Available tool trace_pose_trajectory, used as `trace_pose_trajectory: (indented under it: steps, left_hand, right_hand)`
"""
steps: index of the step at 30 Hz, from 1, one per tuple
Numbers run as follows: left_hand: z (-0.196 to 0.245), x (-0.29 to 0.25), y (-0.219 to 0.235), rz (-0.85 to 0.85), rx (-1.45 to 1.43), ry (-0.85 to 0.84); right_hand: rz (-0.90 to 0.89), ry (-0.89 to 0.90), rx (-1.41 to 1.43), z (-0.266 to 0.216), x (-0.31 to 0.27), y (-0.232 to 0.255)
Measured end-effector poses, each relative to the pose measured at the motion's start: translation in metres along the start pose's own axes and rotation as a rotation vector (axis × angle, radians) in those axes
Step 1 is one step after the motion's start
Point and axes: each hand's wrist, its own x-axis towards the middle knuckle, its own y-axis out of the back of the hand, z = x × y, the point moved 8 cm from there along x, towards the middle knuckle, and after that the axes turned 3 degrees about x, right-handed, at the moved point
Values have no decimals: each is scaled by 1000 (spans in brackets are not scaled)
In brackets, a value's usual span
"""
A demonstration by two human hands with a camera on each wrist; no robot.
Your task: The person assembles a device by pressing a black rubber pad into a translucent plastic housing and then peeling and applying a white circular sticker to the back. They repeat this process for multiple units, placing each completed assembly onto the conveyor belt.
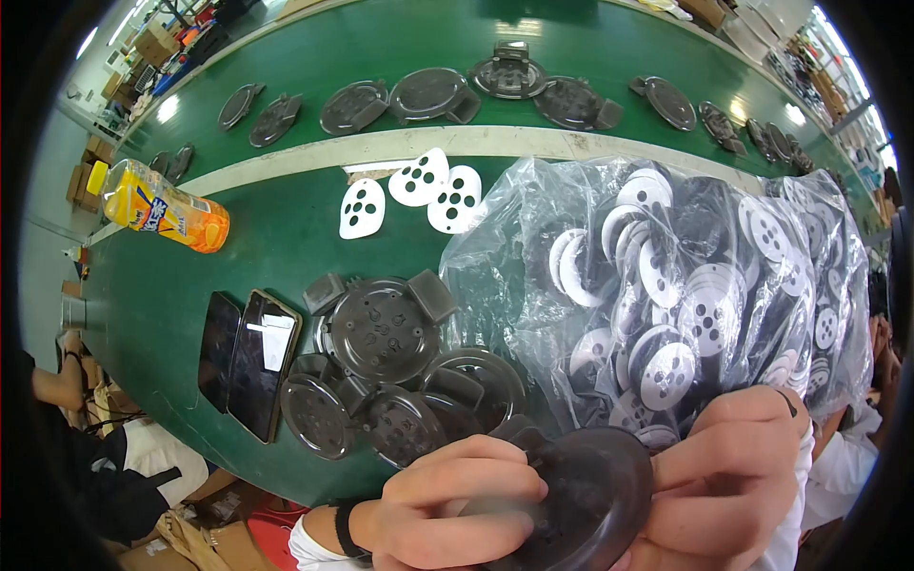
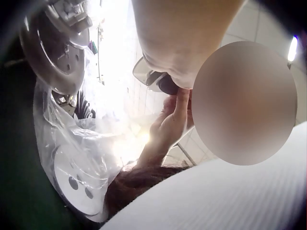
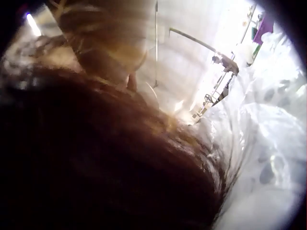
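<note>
Across the green surface (image 1: 286, 228), your biggest item is the clear plastic bag (image 1: 666, 276) of white perforated discs at the right edge, mouth toward you so you can dip in easily. Left of it, near the front edge, lies a pile of dark round housings (image 1: 386, 366), close at hand. Three loose white discs (image 1: 419, 195) lie by the pale stripe. At the front edge you hold one dark round housing (image 1: 590, 495) up off the surface: your left hand (image 1: 457, 509) curls round its left rim, your right hand (image 1: 733, 476) pinches the right rim, steadying it from both sides.
</note>
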Motion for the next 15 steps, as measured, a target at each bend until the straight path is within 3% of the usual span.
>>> trace_pose_trajectory:
  steps: [1, 2, 3, 4, 6, 8, 10, 12, 14, 15]
  left_hand:
    - [-4, 8, 15, 0, -1, 0]
    - [-8, 21, 14, -365, -92, -40]
    - [-6, 15, 6, -729, -183, -79]
    - [-3, 6, 0, -728, -183, -78]
    - [-16, 3, 18, -220, -66, 129]
    - [-34, 10, 12, -527, -84, 371]
    - [-41, 8, 23, -263, -152, 583]
    - [-48, 12, 29, -240, -172, 667]
    - [-57, 8, 27, -419, -42, 759]
    - [-61, 4, 27, -318, -152, 844]
  right_hand:
    - [98, 119, 18, -6, -6, 5]
    - [97, 119, 19, -12, -5, 2]
    - [176, -67, -77, -8, -3, 3]
    - [253, -252, -173, -2, -8, 7]
    - [307, -346, -181, 17, -7, 7]
    - [363, -440, -191, 32, -14, 10]
    - [176, -715, 425, 59, -30, -18]
    - [109, -670, 451, 62, -26, -20]
    - [90, -746, 495, 65, -27, -21]
    - [162, -725, 472, 66, -29, -22]
